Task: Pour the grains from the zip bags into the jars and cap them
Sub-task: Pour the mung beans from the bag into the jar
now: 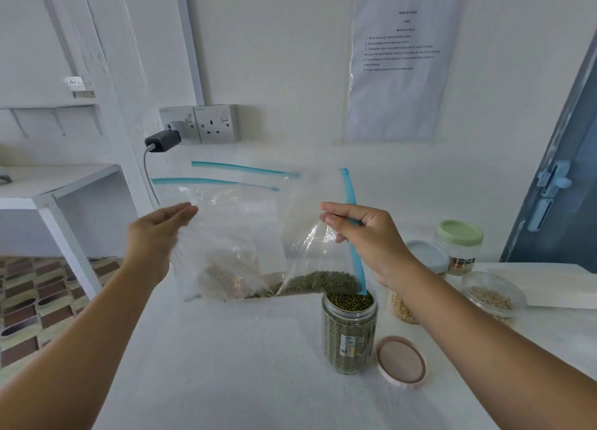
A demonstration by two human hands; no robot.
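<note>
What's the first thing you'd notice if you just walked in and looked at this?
Two hands hold up a clear zip bag in the middle, tipping green beans into an open jar on the white table. The right hand pinches the bag's blue zip strip, the left hand grips its other side. A pink lid lies beside the jar.

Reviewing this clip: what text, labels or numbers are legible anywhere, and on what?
"TASK & GOAL": heading of the white printed sheet taped on the wall.
A short number beneath it and five numbered lines: too blurred to read.
Small label on the clear plastic jar of green beans: too small to read.
</note>
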